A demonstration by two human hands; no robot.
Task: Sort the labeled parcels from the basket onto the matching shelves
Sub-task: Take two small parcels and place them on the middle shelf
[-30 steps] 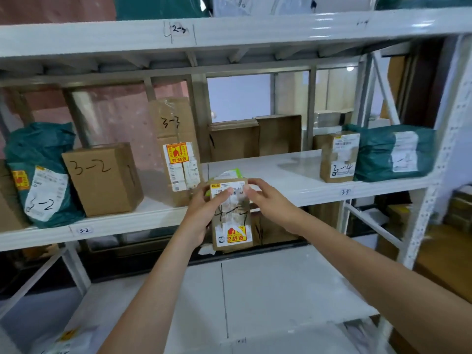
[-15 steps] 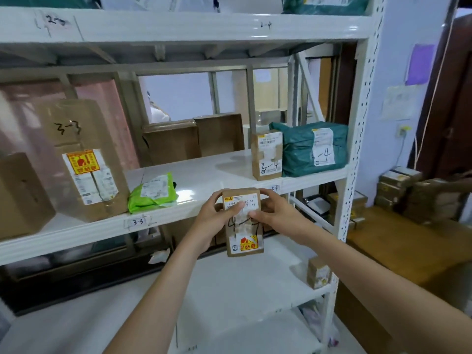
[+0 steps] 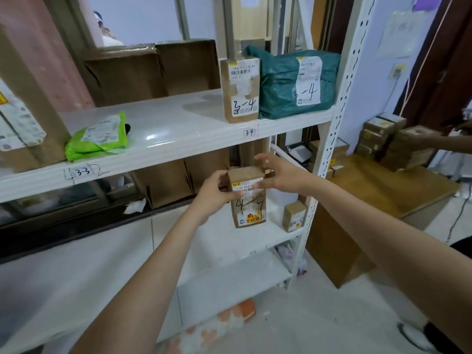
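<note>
left hand (image 3: 214, 194) grips the small box (image 3: 247, 198) marked 4-something; right hand (image 3: 282, 175) open at its 2 o'clock corner. placing step: next, set it on the lower shelf (image 3: 255, 241), 6 o'clock of the 3-4 tag (image 3: 249, 132).

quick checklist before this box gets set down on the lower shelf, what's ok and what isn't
1. Grip: left hand grips the small brown box at its upper left edge. Ok.
2. Right hand: fingers spread at the box's top right, thumb on the label; a firm hold, cannot tell.
3. Label: handwriting starts with 4, second digit unclear. Cannot tell.
4. Shelf match: tags 3-3 and 3-4 mark the shelf above; lower shelf's tag not visible. Cannot tell.
5. Landing spot: bare lower shelf beneath the box. Ok.
6. Neighbour: little carton stands apart to the right. Ok.
</note>
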